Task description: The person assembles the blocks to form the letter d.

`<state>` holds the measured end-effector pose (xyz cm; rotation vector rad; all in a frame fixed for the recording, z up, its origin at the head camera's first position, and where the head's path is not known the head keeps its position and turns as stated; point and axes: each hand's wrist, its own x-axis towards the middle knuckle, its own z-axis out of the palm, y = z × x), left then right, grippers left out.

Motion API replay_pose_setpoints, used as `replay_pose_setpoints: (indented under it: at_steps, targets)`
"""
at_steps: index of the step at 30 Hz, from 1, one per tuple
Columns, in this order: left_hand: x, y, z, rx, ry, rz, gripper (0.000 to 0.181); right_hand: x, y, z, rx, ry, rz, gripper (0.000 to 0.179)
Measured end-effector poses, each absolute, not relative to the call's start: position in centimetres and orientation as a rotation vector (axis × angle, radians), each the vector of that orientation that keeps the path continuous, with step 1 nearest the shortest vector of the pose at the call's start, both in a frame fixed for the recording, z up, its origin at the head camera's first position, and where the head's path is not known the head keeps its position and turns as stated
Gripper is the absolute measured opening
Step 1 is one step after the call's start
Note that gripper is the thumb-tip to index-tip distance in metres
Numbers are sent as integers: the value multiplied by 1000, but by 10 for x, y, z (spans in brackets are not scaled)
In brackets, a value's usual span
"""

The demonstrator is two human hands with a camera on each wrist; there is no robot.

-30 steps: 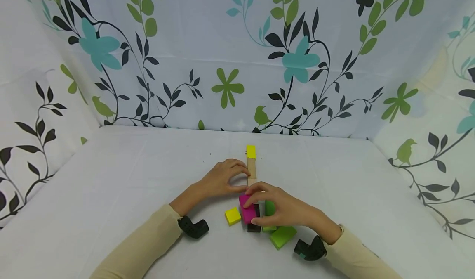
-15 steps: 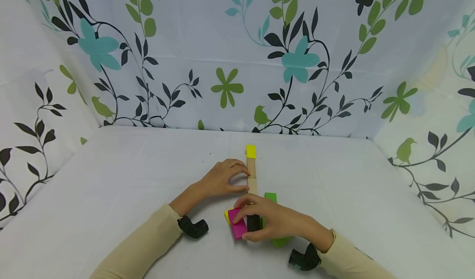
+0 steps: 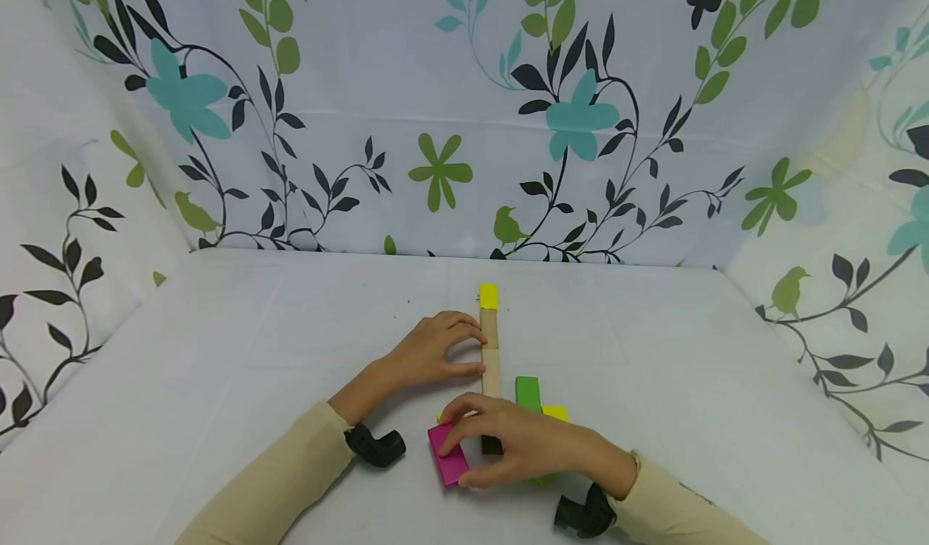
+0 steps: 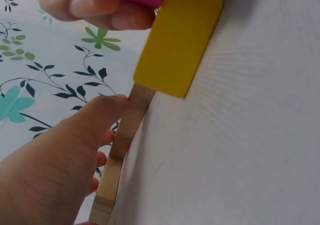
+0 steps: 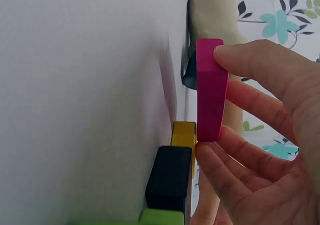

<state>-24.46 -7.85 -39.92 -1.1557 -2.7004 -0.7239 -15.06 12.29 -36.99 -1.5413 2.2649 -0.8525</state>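
My right hand (image 3: 518,440) pinches a magenta block (image 3: 447,456) between thumb and fingertips; in the right wrist view this block (image 5: 211,100) stands out from the white table surface. My left hand (image 3: 428,350) lies along the left side of a row of wooden blocks (image 3: 490,372), thumb and fingertips right at their edge. A yellow block (image 3: 489,296) caps the far end of that row. Toward me, a black block (image 3: 491,446) is partly hidden under the right hand. Another yellow block (image 4: 177,40), mostly covered in the head view, lies near the magenta one.
Right of the row is a green block (image 3: 528,393), with a yellow block (image 3: 555,412) beside it. A lighter green block (image 3: 546,479) shows only slightly below the right forearm. A patterned cloth (image 3: 327,126) stands behind the white table (image 3: 290,287).
My right hand has carried the magenta block left and toward me, from above the black block to beyond its left side. My left hand stays at the wooden blocks.
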Motion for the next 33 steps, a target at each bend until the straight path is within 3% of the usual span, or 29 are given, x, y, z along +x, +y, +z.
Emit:
replay_pose_setpoints:
  at_steps: [9, 33]
  targets:
    - [-244, -80, -399, -1156, -2687, -736, 38, -147, 111, -374, -1666, 2185, -784, 25]
    - [-245, -80, -401, -1140, -2713, -714, 38, -147, 112, -377, -1681, 2169, -881, 23]
